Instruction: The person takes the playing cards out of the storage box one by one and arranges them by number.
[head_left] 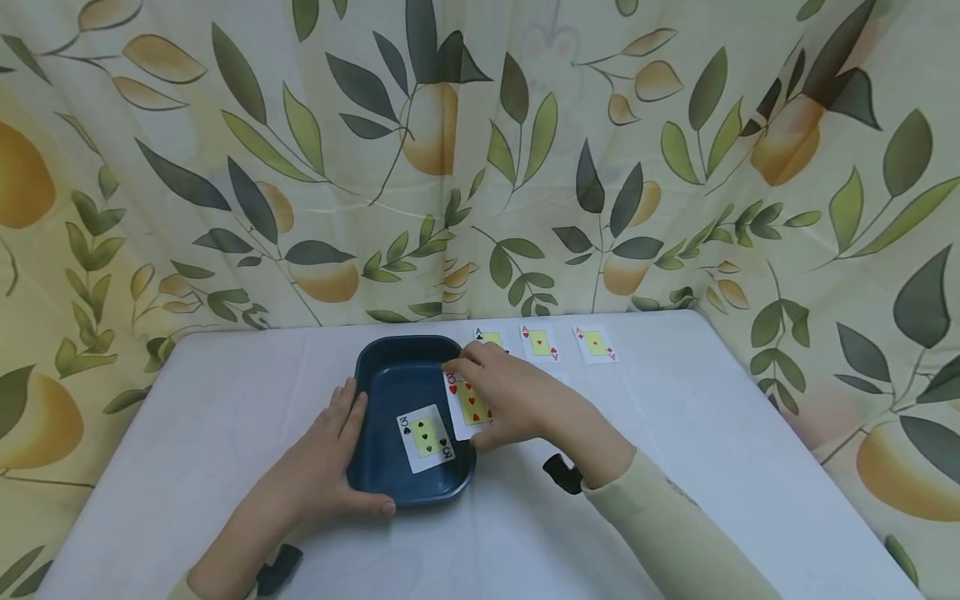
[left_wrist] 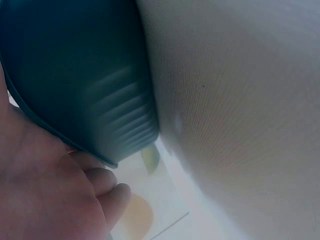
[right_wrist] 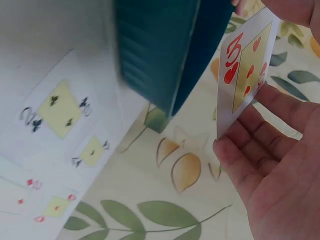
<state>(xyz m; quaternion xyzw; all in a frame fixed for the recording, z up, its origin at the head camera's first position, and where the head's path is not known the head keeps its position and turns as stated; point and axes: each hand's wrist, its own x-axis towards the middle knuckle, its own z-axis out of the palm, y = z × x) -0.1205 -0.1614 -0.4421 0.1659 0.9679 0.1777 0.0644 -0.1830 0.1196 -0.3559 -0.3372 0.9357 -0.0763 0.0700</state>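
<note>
My right hand [head_left: 517, 396] holds a three of hearts card [head_left: 468, 408] over the right side of a dark blue tray [head_left: 401, 354]. In the right wrist view the card [right_wrist: 245, 75] stands tilted, with thumb and fingers at its edges. Inside the tray lies a three of spades [head_left: 425, 439], face up. My left hand [head_left: 318, 454] rests against the tray's left side, its fingers extended along the wall and its thumb at the near rim. The left wrist view shows the tray's ribbed outer wall [left_wrist: 120, 110] beside that palm.
Along the table's far edge lie an ace of clubs [head_left: 489, 337], an ace of hearts [head_left: 539, 342] and an ace of diamonds [head_left: 596, 343]. A two of clubs [right_wrist: 61, 110] lies nearer on the white tabletop [head_left: 675, 417]. A patterned curtain [head_left: 525, 167] hangs behind.
</note>
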